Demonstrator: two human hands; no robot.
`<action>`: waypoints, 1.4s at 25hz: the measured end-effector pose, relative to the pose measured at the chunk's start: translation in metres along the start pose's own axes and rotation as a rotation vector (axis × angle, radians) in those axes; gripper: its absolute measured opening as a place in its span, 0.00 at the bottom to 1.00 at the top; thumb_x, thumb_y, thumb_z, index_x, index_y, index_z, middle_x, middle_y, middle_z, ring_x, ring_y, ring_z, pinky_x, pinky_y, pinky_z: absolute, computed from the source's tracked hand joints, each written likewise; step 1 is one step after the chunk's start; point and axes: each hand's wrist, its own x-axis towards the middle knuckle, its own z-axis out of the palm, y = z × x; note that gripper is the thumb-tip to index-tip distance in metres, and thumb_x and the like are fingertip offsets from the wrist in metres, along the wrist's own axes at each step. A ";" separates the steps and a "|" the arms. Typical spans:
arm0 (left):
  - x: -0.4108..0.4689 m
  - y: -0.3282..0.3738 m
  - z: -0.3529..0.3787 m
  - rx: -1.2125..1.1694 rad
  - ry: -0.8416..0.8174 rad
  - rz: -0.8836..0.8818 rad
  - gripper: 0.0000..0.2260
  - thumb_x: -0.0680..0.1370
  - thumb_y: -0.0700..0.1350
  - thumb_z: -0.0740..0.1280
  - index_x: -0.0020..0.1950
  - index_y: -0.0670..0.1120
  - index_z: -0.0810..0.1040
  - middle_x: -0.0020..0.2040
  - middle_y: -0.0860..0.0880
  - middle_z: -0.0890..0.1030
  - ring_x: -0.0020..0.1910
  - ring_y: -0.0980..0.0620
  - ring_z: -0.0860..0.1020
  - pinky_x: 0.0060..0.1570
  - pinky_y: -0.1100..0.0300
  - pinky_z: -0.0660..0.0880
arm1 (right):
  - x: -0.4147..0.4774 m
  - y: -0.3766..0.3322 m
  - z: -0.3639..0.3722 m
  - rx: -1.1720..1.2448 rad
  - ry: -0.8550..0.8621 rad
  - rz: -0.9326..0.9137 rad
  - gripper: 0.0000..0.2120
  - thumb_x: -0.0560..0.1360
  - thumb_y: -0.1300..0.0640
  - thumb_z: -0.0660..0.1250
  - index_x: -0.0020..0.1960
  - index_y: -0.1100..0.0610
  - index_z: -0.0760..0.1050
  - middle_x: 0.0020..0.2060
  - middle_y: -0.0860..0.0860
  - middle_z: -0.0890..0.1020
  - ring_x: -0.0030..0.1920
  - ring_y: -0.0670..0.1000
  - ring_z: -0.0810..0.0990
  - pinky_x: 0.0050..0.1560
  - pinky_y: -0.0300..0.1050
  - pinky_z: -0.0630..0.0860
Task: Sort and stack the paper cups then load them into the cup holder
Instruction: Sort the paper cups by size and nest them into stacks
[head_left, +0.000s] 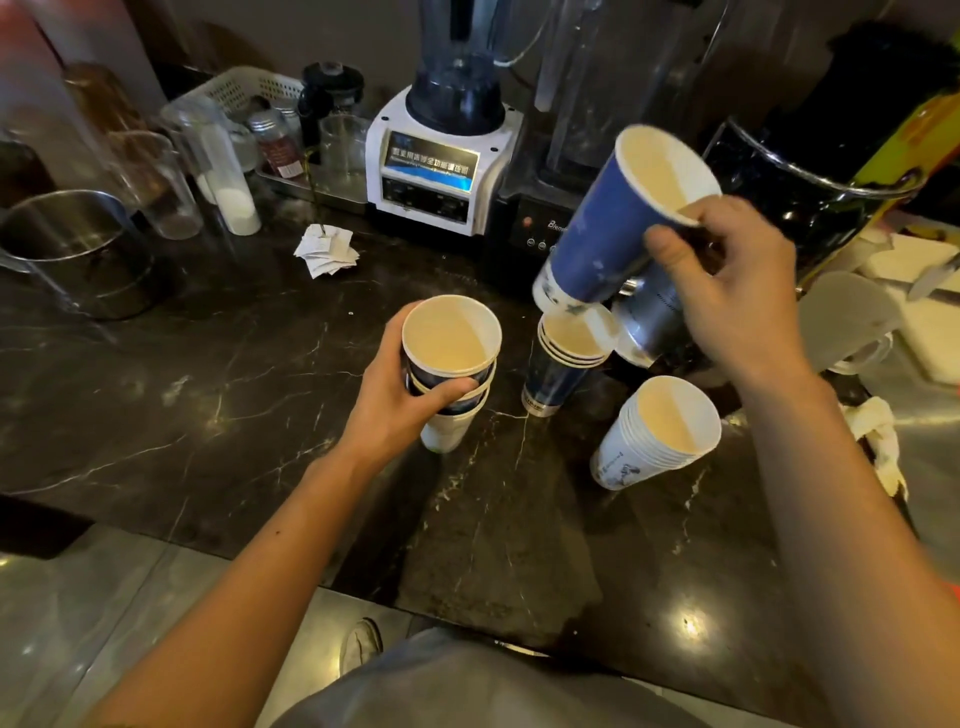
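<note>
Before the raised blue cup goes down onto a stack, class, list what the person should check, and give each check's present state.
1. Right hand grips the tall blue paper cup firmly at the rim: ok.
2. That cup's base sits over the short stack of blue paper cups: ok, roughly, though tilted.
3. Cup and stack are the same size: cannot tell.
4. Blue stack stands steady on the dark marble counter: ok.
5. Left hand holds the mixed stack of blue and white cups clear of the path: ok.
6. Tall stack of white paper cups upright: not ok, leaning.
</note>
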 end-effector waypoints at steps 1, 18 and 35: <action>0.000 0.000 0.001 -0.003 -0.004 -0.005 0.37 0.68 0.50 0.74 0.72 0.56 0.60 0.61 0.73 0.69 0.63 0.73 0.68 0.58 0.73 0.71 | -0.005 0.011 0.003 -0.073 -0.046 0.017 0.08 0.78 0.51 0.66 0.50 0.56 0.78 0.47 0.54 0.77 0.49 0.52 0.75 0.45 0.43 0.67; 0.000 -0.005 0.001 -0.043 -0.029 -0.033 0.38 0.66 0.49 0.76 0.73 0.51 0.64 0.62 0.64 0.73 0.62 0.70 0.71 0.56 0.73 0.71 | -0.041 -0.034 0.091 -0.029 -0.631 -0.290 0.08 0.80 0.56 0.64 0.51 0.54 0.82 0.49 0.48 0.85 0.55 0.49 0.79 0.73 0.53 0.59; 0.003 -0.007 0.003 -0.046 -0.025 -0.058 0.38 0.67 0.49 0.76 0.74 0.53 0.63 0.62 0.67 0.72 0.62 0.72 0.71 0.55 0.74 0.72 | -0.024 -0.030 -0.014 -0.114 0.233 -0.271 0.08 0.79 0.62 0.65 0.48 0.67 0.81 0.40 0.61 0.82 0.43 0.52 0.77 0.54 0.29 0.68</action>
